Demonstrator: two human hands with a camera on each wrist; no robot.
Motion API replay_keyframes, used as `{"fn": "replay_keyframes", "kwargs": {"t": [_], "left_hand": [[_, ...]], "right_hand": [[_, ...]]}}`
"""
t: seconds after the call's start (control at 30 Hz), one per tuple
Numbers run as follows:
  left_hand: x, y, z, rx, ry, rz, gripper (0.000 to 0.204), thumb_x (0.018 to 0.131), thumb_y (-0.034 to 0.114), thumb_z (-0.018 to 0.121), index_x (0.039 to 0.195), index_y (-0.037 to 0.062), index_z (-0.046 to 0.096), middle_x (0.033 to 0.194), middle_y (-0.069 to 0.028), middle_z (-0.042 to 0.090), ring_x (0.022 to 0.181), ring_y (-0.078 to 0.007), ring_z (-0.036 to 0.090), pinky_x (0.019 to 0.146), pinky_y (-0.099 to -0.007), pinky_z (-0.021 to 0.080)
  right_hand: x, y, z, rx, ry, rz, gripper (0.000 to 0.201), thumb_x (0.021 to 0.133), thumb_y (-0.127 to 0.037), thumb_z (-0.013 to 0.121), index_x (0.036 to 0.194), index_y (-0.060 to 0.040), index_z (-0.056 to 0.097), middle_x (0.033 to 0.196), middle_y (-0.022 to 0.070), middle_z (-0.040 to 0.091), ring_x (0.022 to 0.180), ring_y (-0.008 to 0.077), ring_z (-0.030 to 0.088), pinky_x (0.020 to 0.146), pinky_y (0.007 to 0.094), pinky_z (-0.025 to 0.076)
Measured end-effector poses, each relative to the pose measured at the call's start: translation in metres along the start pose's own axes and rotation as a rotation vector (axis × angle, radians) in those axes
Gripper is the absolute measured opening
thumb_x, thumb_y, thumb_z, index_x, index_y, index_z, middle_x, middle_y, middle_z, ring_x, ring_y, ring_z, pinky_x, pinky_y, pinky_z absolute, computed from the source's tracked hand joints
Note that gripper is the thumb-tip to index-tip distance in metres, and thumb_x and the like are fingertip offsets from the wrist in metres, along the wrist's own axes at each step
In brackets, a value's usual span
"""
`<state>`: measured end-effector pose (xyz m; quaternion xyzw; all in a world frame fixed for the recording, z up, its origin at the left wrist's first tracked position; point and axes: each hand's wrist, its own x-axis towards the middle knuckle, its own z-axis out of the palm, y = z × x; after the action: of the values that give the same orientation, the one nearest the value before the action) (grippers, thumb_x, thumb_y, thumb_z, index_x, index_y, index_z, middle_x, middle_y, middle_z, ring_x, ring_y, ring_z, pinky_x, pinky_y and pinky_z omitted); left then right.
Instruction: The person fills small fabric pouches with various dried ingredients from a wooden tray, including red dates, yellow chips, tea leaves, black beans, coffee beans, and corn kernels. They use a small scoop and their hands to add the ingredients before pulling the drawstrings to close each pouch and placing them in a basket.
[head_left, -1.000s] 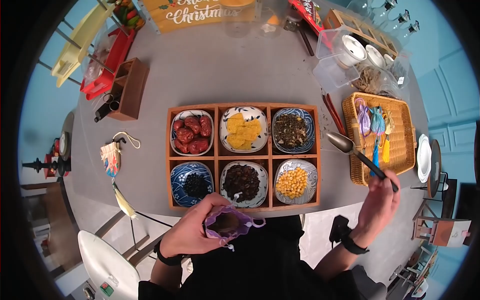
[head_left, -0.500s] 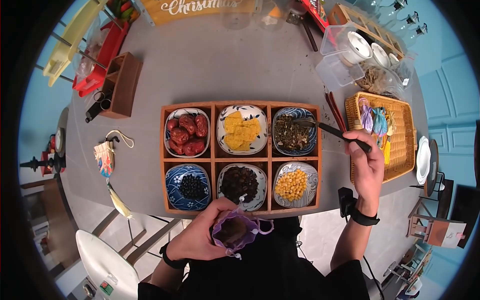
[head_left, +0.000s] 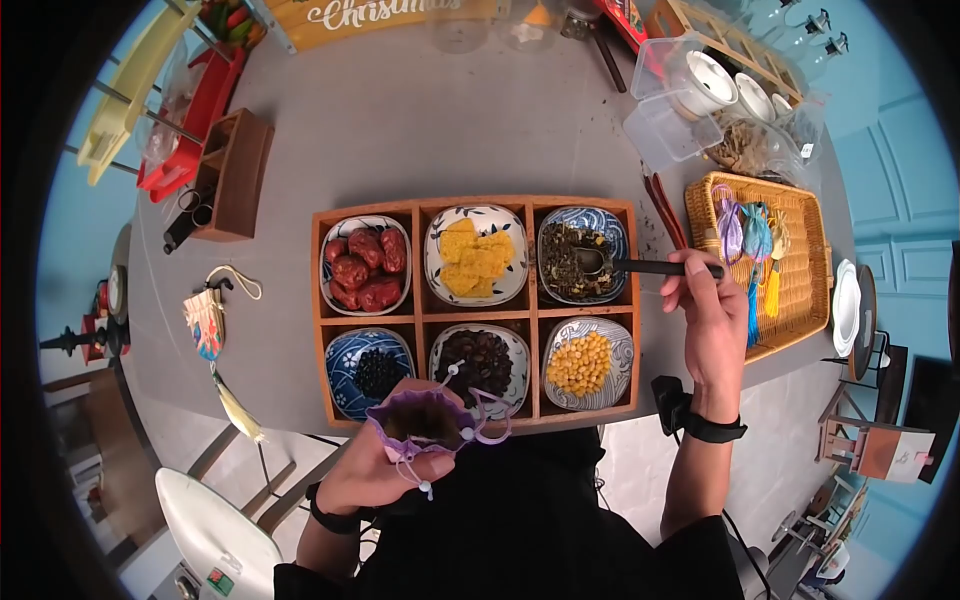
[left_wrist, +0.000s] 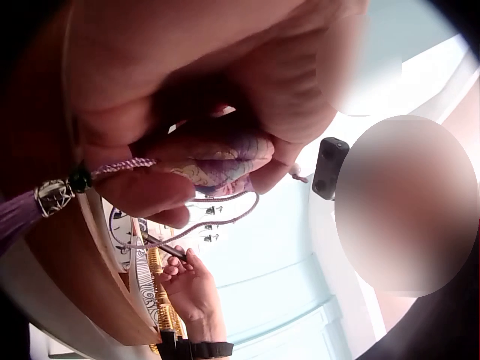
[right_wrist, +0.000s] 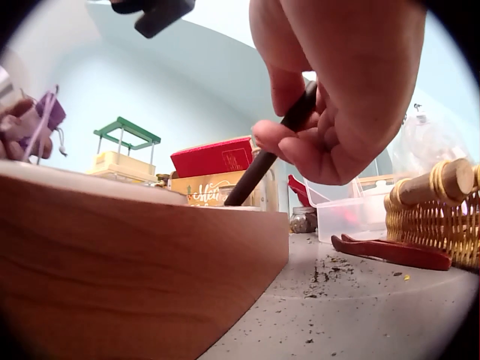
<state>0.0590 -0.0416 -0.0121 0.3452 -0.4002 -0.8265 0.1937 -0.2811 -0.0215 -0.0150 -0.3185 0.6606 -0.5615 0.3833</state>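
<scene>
My left hand (head_left: 385,470) grips a purple drawstring pouch (head_left: 467,432) with its mouth spread upward, just in front of the wooden divided box (head_left: 422,310). In the left wrist view the pouch's patterned cloth (left_wrist: 225,165) shows between the fingers, with a purple tassel (left_wrist: 22,217) hanging from it. My right hand (head_left: 712,325) pinches the dark handle of a spoon (head_left: 650,267). The spoon's bowl lies in the dried tea-like leaves (head_left: 565,262), in the blue patterned dish at the box's back right. The right wrist view shows the handle (right_wrist: 259,176) slanting down behind the box wall.
Other dishes hold red dates (head_left: 350,270), yellow pieces (head_left: 475,262), black beans (head_left: 378,372), dark brown pieces (head_left: 475,360) and corn kernels (head_left: 580,362). A wicker basket (head_left: 800,300) with small pouches stands at right, beside reddish-brown tongs (right_wrist: 397,253). A tasselled pouch (head_left: 205,322) lies at left.
The right hand has brought the spoon leftward from near the basket into the leaf dish, and its bowl now sits deeper among the leaves. The left hand and pouch have shifted slightly left.
</scene>
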Motion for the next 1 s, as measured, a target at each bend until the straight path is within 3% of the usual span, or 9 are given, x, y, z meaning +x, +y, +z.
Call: {"fn": "replay_keyframes", "kwargs": {"t": [0.17,0.27,0.33,0.43,0.5,0.63,0.7,0.73,1.0], "left_hand": [[-0.003,-0.001,-0.006,-0.111,-0.065,-0.043,0.060,0.071,0.004,0.080,0.120,0.0049,0.046,0.107,-0.0027,0.055,0.090,-0.0095,0.054,0.080,-0.0247,0.045],[0.002,0.006,-0.001,-0.049,-0.148,0.069,0.060,0.069,0.003,0.081,0.118,0.0049,0.046,0.107,-0.0028,0.053,0.085,-0.0089,0.051,0.076,-0.0239,0.044],[0.002,0.005,0.002,0.139,-0.105,0.222,0.058,0.069,0.003,0.080,0.117,0.0049,0.047,0.106,-0.0037,0.053,0.085,-0.0099,0.054,0.076,-0.0242,0.045],[-0.004,0.014,0.004,0.247,0.077,0.135,0.058,0.069,0.007,0.079,0.117,0.0046,0.047,0.103,-0.0043,0.054,0.087,-0.0116,0.057,0.077,-0.0261,0.046],[-0.002,0.015,-0.004,0.400,0.084,0.242,0.057,0.069,0.012,0.079,0.116,0.0035,0.047,0.102,-0.0056,0.056,0.092,-0.0124,0.058,0.082,-0.0268,0.046],[-0.007,0.028,-0.003,0.530,0.148,0.230,0.055,0.074,0.015,0.076,0.117,0.0016,0.044,0.103,-0.0068,0.059,0.094,-0.0129,0.058,0.086,-0.0262,0.046],[-0.003,0.038,0.002,0.354,0.118,0.099,0.055,0.075,0.009,0.074,0.119,0.0016,0.043,0.103,-0.0062,0.059,0.095,-0.0132,0.059,0.087,-0.0272,0.045],[0.002,0.038,-0.002,0.392,0.038,0.148,0.056,0.074,0.004,0.074,0.121,0.0021,0.043,0.105,-0.0059,0.059,0.097,-0.0122,0.059,0.088,-0.0275,0.045],[0.016,0.040,-0.003,0.422,-0.013,0.045,0.054,0.076,0.009,0.074,0.121,0.0016,0.046,0.108,-0.0067,0.059,0.099,-0.0127,0.058,0.089,-0.0280,0.046]], "right_hand": [[-0.003,0.001,0.002,0.010,-0.030,-0.036,0.021,0.099,-0.015,0.052,0.106,0.0013,0.063,0.082,0.0060,0.064,0.071,0.0098,0.055,0.069,0.0239,0.043],[-0.003,0.004,0.000,0.039,-0.049,-0.032,0.020,0.099,-0.014,0.051,0.107,0.0002,0.063,0.082,0.0050,0.063,0.072,0.0097,0.054,0.069,0.0239,0.043],[-0.002,0.006,-0.004,0.042,-0.039,-0.038,0.020,0.099,-0.014,0.051,0.107,0.0006,0.063,0.082,0.0046,0.062,0.072,0.0096,0.054,0.069,0.0239,0.043],[-0.001,0.006,0.001,0.083,-0.027,-0.008,0.020,0.099,-0.014,0.051,0.106,0.0014,0.062,0.080,0.0040,0.062,0.070,0.0093,0.053,0.069,0.0237,0.042],[-0.002,0.005,0.002,0.119,-0.026,0.015,0.021,0.099,-0.014,0.051,0.106,0.0019,0.062,0.079,0.0039,0.061,0.069,0.0092,0.052,0.068,0.0237,0.042],[0.000,0.008,0.004,0.120,0.035,0.046,0.023,0.099,-0.018,0.053,0.104,0.0019,0.062,0.077,0.0038,0.061,0.066,0.0090,0.051,0.064,0.0231,0.041],[-0.002,0.010,0.004,0.137,0.033,0.045,0.023,0.098,-0.019,0.054,0.103,0.0017,0.062,0.076,0.0038,0.061,0.065,0.0090,0.051,0.063,0.0228,0.041],[-0.001,0.011,0.003,0.153,0.052,0.067,0.023,0.098,-0.019,0.054,0.103,0.0017,0.062,0.075,0.0039,0.061,0.065,0.0091,0.051,0.063,0.0228,0.041],[0.000,0.019,0.005,0.214,0.130,0.075,0.023,0.097,-0.019,0.053,0.101,0.0018,0.062,0.074,0.0039,0.060,0.064,0.0095,0.050,0.061,0.0224,0.040]]}}
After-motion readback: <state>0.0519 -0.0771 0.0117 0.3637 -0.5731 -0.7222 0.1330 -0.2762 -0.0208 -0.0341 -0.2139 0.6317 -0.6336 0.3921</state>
